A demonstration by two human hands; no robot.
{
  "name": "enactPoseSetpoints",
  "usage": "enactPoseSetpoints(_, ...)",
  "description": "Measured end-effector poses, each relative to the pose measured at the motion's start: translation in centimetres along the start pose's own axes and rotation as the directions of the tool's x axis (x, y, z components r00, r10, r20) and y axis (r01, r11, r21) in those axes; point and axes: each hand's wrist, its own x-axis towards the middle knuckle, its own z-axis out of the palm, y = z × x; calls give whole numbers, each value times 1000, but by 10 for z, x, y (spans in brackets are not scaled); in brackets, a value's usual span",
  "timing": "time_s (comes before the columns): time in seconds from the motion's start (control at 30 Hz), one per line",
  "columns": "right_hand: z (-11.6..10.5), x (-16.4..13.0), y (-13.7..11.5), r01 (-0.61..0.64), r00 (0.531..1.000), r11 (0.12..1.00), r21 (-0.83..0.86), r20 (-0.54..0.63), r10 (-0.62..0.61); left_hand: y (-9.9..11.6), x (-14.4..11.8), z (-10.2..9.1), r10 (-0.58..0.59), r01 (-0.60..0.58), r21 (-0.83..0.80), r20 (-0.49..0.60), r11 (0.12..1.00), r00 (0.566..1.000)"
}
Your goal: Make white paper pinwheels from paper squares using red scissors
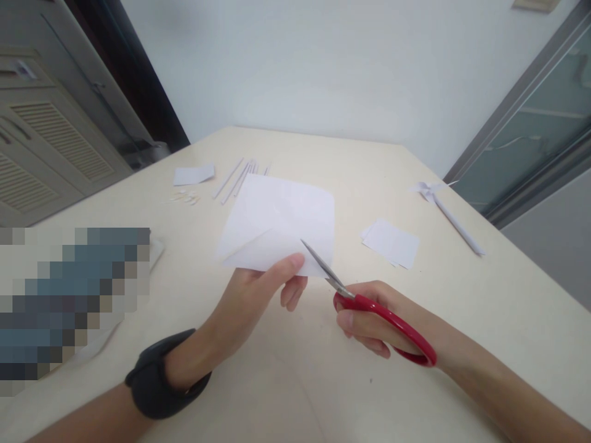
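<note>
While a black wrist strap (159, 384) sits nearest the camera on the left forearm, the left hand (252, 301) rises just beyond it, thumb on top and fingers curled beneath, closed in a pinch on the near edge of a folded white sheet of paper (281, 224); this hold lifts the near edge off the table (295, 381) and keeps it taut, apparently so that a blade can pass under it. To the right, the right hand (369, 323) is closed through the red handles of a pair of scissors (364, 301), whose blades stand only slightly parted, tips touching the sheet's near right edge beside the left thumb, a placement that seems to set the cut close to the supporting grip. Farther off, a small stack of white squares (391, 243) lies to the right of the sheet, well apart from it, within easy reach. Beyond these, a loose paper scrap (194, 175), several thin white strips (240, 178) and some tiny clippings (185, 197) rest near the far left edge, and a white paper pinwheel on a stick (446, 212) lies at far right, likely set aside from the working area.
</note>
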Motion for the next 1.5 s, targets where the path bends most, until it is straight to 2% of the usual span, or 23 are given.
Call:
enactPoseSetpoints(0.17, 0, 1, 0, 24, 1000, 1000, 13, 9, -24, -2, 0, 0, -20, 20, 8, -69, 1000, 997)
enactPoseSetpoints(0.43, 2, -1, -2, 32, 999, 999, 12, 11, -32, 2, -2, 2, 21, -4, 177, -91, 984, 996)
enactPoseSetpoints(0.7, 2, 0, -1, 76, 997, 997, -14, 10, -76, 0, -2, 1, -22, 36, 149, -95, 988, 995)
enactPoseSetpoints(1.07, 4, -2, -1, 29, 1000, 999, -24, 5, -29, 0, -2, 1, -36, 52, 159, -103, 986, 994)
enactPoseSetpoints(1.3, 3, -1, 0, 28, 999, 1000, -6, 16, -28, 2, -1, 2, -23, 38, 168, -94, 985, 995)
enactPoseSetpoints(1.5, 3, 2, 1, 50, 998, 998, 27, -29, -50, 3, -1, 0, 10, 3, 141, -92, 990, 996)
